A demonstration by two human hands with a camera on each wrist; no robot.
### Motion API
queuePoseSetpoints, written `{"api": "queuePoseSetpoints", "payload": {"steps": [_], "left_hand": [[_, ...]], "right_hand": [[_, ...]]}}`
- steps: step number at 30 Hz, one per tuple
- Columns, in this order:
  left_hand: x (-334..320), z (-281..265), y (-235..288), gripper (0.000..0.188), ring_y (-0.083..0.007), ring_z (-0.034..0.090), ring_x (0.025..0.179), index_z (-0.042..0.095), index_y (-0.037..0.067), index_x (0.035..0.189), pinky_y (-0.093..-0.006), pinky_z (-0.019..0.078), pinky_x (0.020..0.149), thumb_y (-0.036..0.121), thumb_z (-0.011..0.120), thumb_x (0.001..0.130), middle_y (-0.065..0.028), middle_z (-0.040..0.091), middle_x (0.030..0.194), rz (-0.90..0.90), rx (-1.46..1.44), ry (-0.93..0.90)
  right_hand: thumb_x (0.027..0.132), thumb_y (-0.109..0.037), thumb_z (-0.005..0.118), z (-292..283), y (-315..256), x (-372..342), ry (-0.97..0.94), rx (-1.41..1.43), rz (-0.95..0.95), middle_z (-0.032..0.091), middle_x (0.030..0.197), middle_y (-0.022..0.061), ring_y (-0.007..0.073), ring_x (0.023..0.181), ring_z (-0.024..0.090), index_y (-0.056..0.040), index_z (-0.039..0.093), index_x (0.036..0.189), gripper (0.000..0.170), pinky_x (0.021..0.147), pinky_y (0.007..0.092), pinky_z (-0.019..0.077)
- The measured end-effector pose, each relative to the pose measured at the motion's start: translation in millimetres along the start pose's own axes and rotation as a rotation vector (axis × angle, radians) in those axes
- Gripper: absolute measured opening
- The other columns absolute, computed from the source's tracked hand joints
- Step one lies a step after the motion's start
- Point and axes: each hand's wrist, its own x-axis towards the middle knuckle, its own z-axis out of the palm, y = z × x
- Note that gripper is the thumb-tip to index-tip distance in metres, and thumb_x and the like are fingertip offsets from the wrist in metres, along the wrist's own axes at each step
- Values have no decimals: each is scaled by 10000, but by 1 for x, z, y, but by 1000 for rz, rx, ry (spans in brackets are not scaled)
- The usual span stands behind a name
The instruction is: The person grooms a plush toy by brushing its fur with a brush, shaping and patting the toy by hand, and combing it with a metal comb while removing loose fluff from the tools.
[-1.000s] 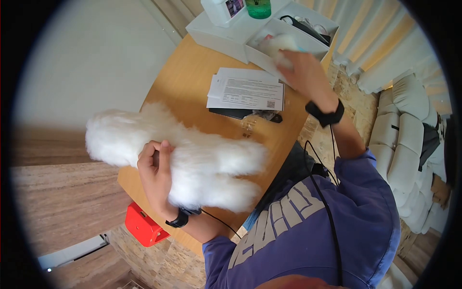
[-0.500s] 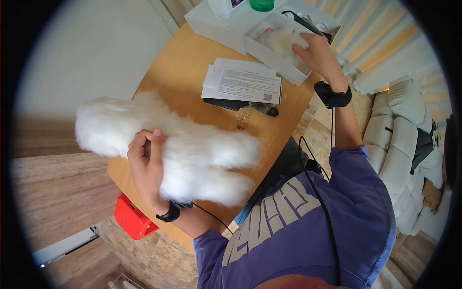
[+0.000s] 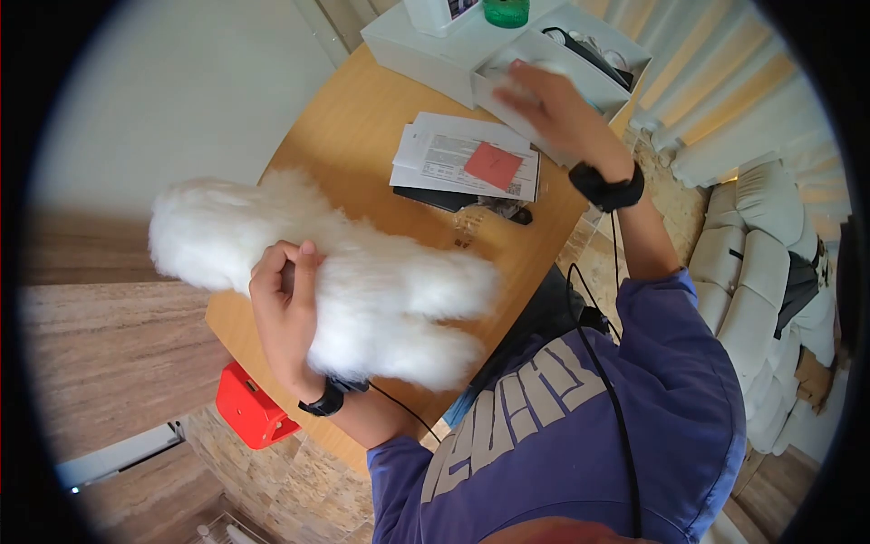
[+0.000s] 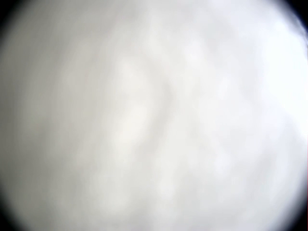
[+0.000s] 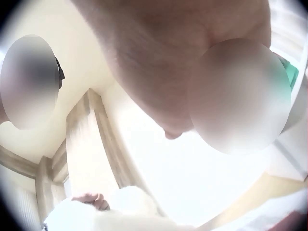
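Note:
A fluffy white plush toy with two stubby legs lies along the near left part of the table. My left hand grips its side, fingers curled and thumb on the fur. Blurred white fills the left wrist view. My right hand, smeared by motion, is over the near edge of an open white box with its fingers extended. In the right wrist view that hand shows nothing held. A square pink paper note lies on printed sheets below it.
A white bottle and a green container stand on the white box lid. Cables and a black item fill another box compartment. A dark flat item lies under the sheets. A red stool stands beside the table.
My right hand has drawn back from inside the box, where it was among white fluff. The pink note has appeared on the sheets. My left hand keeps its hold on the plush toy.

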Motion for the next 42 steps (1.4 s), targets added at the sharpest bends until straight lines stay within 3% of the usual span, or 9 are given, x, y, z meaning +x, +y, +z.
{"api": "queuePoseSetpoints", "payload": {"steps": [6,11,15,17,20,25,32,36,42], "left_hand": [[1,0,-2,303,-67,408,630,565,-22,795,-247,358,596,160,671,1012,-29,599,725,32,-36,-14],[3,2,-4,292,-87,369,590,553,-19,791,-260,347,579,143,689,992,-28,515,657,77,-11,21],[4,1,-3,297,-94,375,599,554,-18,790,-269,352,584,151,689,994,-27,506,657,69,0,-15],[2,2,-4,302,-100,384,615,556,-17,785,-276,352,589,155,687,995,-27,506,663,51,-5,23],[2,-6,-8,290,-45,492,762,572,-2,866,-215,400,700,210,612,1060,16,594,795,53,101,-64],[3,1,-6,302,-109,388,626,565,-19,781,-281,353,594,156,685,995,-25,499,672,53,-14,10],[3,-1,-6,297,-108,382,623,572,-23,787,-275,354,595,156,691,992,-25,497,681,40,-8,-9],[2,-1,-10,288,-105,379,621,572,-20,792,-272,350,591,151,690,992,-27,507,691,47,6,34],[2,0,-6,281,-96,380,642,562,-1,795,-261,337,587,149,689,996,-17,491,714,-4,-72,4]], "right_hand": [[1001,-160,617,6,143,18,-135,-324,-92,613,1190,200,376,1128,585,-32,587,1206,243,973,437,472],[826,-290,803,-5,171,5,-784,-298,66,437,1516,253,426,1396,416,-111,446,1512,794,1150,523,374],[886,-236,728,-10,159,13,-883,-509,154,523,1433,275,441,1351,467,-81,481,1477,659,1114,514,403],[937,-188,633,-15,160,22,-963,-259,195,630,1252,292,453,1207,570,-33,544,1406,502,1053,494,447],[972,-187,559,-26,162,28,-716,-362,89,680,1135,269,450,1096,621,-33,588,1369,426,1010,489,484],[997,-277,472,-54,122,53,-340,-479,178,700,990,283,481,975,655,38,659,1013,366,887,552,518],[1009,-380,538,-45,128,42,-561,-376,301,663,1183,323,455,1096,645,24,567,1308,503,972,503,503],[998,-384,632,-57,134,17,-556,-84,39,548,1430,244,365,1303,553,-13,520,1397,556,1119,398,404],[962,-102,660,-92,111,-75,117,-139,351,672,1135,120,226,1015,678,-40,631,1205,252,840,328,553]]}}
